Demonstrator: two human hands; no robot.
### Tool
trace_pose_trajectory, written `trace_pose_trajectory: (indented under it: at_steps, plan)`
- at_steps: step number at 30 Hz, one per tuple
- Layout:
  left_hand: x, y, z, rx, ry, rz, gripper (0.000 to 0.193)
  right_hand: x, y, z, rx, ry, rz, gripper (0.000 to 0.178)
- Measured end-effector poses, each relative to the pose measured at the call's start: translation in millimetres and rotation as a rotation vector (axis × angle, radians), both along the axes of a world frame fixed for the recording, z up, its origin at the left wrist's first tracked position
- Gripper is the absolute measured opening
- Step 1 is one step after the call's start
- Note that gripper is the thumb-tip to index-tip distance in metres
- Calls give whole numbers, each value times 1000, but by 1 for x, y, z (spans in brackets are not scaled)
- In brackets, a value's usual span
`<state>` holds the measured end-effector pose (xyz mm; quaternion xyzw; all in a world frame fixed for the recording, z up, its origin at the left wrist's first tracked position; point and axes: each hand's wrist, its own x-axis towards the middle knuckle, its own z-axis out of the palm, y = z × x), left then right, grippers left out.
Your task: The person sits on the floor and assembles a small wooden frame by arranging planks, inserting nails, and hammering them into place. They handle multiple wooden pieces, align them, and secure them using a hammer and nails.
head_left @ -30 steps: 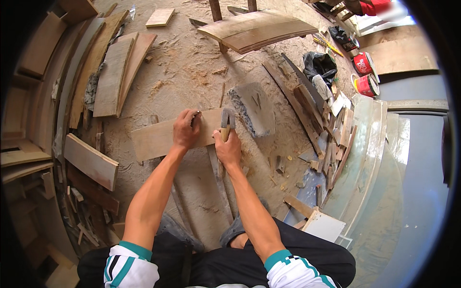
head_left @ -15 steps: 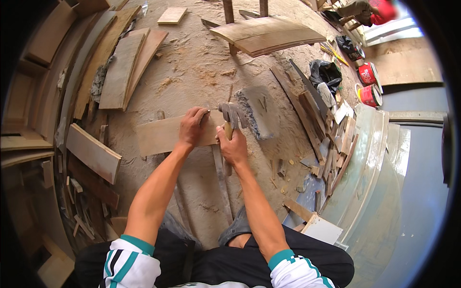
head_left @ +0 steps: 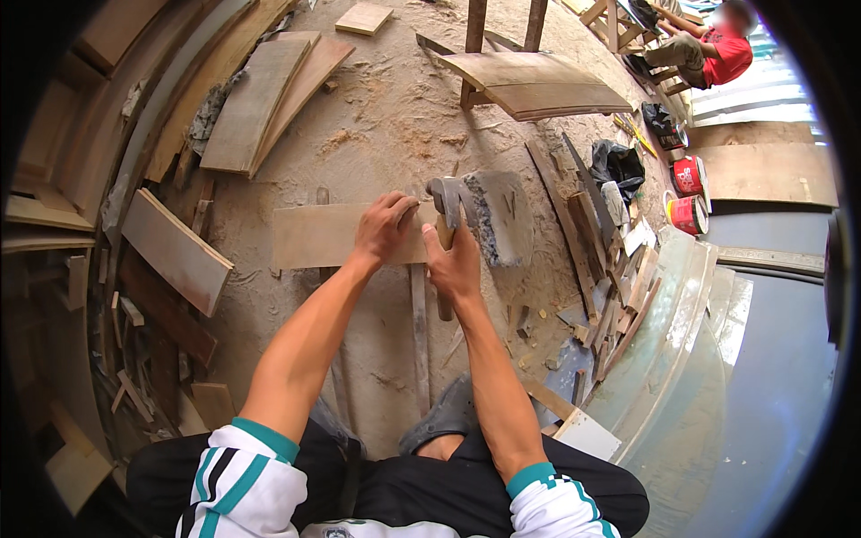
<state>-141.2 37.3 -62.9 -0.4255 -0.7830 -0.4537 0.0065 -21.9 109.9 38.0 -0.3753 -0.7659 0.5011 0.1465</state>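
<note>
A pale, flat wooden board (head_left: 309, 240) lies crosswise in front of me on narrow wooden strips (head_left: 419, 332). My left hand (head_left: 386, 229) is closed in a pinch over the board's right part; whatever sits between its fingertips is too small to make out. My right hand (head_left: 456, 262) grips a claw hammer (head_left: 445, 310) by its wooden handle. The hammer's metal head is up beside the board's right end, close to the left fingertips. Just right of it, on the sandy ground, is a rough-edged grey slab (head_left: 508, 218).
Planks (head_left: 260, 108) lean at the left. A curved wooden panel (head_left: 543, 85) rests on posts ahead. Scrap wood (head_left: 619, 300), a black bag (head_left: 617, 166), red cans (head_left: 689, 215) and glass sheets (head_left: 659, 332) line the right. A person in red (head_left: 726, 56) sits far right.
The view has shifted, so the surroundings sit differently and more of the other person shows. The hammer stays in my right hand, its head turned slightly; my left hand keeps its pinch at the board.
</note>
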Motion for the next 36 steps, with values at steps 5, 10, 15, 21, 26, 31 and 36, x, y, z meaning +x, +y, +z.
trace_pose_trajectory:
  at_steps: [5,10,15,21,26,31,36]
  plan:
    - [3,4,4,9,3,-3,13,7,0,-25,181,88,80,28]
    - [0,-1,2,-28,-52,-22,17,-4,-5,6,86,14,35,26]
    - [-1,1,-4,-16,0,1,13,0,-8,-1,21,-60,44,26]
    - [0,0,-5,-9,-7,10,13,-1,2,-1,-88,-132,-6,28]
    - [2,3,-6,2,0,23,13,6,0,-19,31,-51,46,26]
    - [0,1,-9,-12,-13,25,12,1,-1,-8,41,-105,-33,29]
    - [1,3,-8,9,-76,1,12,3,-5,-38,-8,-41,-179,25]
